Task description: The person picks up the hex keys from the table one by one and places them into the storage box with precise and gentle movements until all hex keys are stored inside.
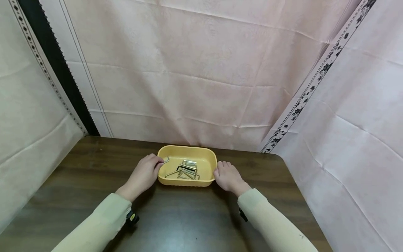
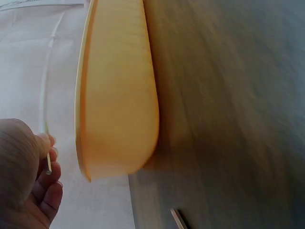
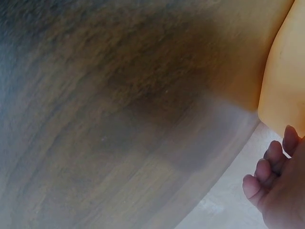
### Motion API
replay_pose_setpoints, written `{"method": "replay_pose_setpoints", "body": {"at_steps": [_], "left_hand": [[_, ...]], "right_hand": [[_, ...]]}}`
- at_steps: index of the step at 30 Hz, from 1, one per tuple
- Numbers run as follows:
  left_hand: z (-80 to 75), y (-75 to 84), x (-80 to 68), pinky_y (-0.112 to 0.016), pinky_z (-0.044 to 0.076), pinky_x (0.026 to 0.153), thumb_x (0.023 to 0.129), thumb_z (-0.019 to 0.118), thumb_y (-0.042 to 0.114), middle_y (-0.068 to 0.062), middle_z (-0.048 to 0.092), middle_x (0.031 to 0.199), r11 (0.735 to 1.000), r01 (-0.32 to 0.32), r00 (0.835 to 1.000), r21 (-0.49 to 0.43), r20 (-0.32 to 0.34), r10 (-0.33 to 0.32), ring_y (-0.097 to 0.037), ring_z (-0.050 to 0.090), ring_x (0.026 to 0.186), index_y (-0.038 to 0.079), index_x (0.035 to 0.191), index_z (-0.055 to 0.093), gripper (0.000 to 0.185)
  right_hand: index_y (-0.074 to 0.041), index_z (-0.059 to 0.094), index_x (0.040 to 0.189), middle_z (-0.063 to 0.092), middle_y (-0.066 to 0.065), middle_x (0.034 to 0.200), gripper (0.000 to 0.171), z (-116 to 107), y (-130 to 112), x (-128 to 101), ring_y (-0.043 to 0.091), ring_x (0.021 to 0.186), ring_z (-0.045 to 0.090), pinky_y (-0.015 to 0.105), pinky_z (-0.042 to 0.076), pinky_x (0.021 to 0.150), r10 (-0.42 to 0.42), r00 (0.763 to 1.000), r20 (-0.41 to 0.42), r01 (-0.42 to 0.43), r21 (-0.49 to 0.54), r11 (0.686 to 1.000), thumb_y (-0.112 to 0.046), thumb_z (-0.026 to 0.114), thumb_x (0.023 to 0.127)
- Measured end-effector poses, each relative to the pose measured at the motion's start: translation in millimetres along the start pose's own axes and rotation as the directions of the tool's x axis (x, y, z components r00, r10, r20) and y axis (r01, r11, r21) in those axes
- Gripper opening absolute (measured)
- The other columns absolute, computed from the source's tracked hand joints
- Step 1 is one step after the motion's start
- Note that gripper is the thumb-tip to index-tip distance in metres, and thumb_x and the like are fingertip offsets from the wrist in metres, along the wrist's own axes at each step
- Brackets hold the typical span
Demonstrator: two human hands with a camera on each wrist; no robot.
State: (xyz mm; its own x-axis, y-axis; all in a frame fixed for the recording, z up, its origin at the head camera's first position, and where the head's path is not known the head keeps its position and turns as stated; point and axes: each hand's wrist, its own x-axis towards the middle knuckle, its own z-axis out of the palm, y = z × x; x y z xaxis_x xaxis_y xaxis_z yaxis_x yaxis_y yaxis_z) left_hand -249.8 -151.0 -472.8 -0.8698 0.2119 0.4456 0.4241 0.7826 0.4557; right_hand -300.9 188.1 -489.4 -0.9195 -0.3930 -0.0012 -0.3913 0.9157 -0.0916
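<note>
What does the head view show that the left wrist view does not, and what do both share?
Only the head view shows the metal hex keys lying inside the yellow tray, the right hand beside it, and both sleeves. Only the left wrist view shows the tray's outer wall close up and a thin metal piece pinched in the fingers. Both show the left hand, the tray and the dark wooden table.

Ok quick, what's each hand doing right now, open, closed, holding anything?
Left hand: pinching a small metal hex key at the yellow tray's left rim.
Right hand: holds nothing, fingers loosely curled, resting beside the tray's right end.
</note>
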Motion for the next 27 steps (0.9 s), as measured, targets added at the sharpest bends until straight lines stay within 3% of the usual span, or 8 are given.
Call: {"method": "replay_pose_setpoints", "body": {"at_steps": [4, 13, 20, 27], "left_hand": [[8.1, 5.5, 12.6, -0.046, 0.042, 0.089, 0.096, 0.06, 0.013, -0.005, 0.061, 0.097, 0.997, 0.007, 0.999, 0.072, 0.051, -0.011, -0.026, 0.056, 0.092, 0.006, 0.1, 0.067, 0.011], [29.4, 6.5, 33.7, -0.043, 0.046, 0.086, 0.095, 0.059, 0.012, -0.007, 0.062, 0.095, 0.988, -0.042, 0.991, 0.147, 0.13, 0.023, -0.026, 0.059, 0.091, 0.005, 0.093, 0.068, 0.012], [37.7, 1.9, 42.6, -0.041, 0.047, 0.083, 0.095, 0.059, 0.012, -0.005, 0.06, 0.092, 0.984, -0.004, 0.978, 0.177, 0.208, -0.033, -0.024, 0.058, 0.088, 0.006, 0.091, 0.068, 0.012], [42.3, -0.4, 48.4, -0.041, 0.047, 0.081, 0.095, 0.061, 0.014, -0.002, 0.059, 0.087, 0.983, 0.01, 0.97, 0.182, 0.238, -0.053, -0.022, 0.058, 0.084, 0.008, 0.089, 0.07, 0.012]], "right_hand": [[-0.011, 0.045, 0.095, 0.042, 0.003, 0.087, 0.027, -1, 0, 1, 0.022, 0.081, 0.04, 0.037, 0.036, 0.077, 0.004, 1.0, 0.005, -0.004, -0.005, 1.0, -0.029, 0.026, 0.101], [-0.011, 0.046, 0.096, 0.043, 0.003, 0.088, 0.026, 1, -1, 2, 0.022, 0.083, 0.041, 0.039, 0.036, 0.079, 0.022, 1.0, 0.02, -0.022, 0.014, 1.0, -0.029, 0.028, 0.102], [-0.012, 0.046, 0.097, 0.044, 0.002, 0.088, 0.023, 3, -3, 2, 0.022, 0.083, 0.042, 0.038, 0.036, 0.079, 0.018, 1.0, 0.025, -0.019, 0.03, 0.999, -0.027, 0.03, 0.102], [-0.011, 0.046, 0.098, 0.044, 0.002, 0.089, 0.024, 3, -1, 3, 0.022, 0.083, 0.042, 0.038, 0.036, 0.079, 0.032, 0.999, 0.028, -0.033, 0.018, 0.999, -0.028, 0.03, 0.102]]}}
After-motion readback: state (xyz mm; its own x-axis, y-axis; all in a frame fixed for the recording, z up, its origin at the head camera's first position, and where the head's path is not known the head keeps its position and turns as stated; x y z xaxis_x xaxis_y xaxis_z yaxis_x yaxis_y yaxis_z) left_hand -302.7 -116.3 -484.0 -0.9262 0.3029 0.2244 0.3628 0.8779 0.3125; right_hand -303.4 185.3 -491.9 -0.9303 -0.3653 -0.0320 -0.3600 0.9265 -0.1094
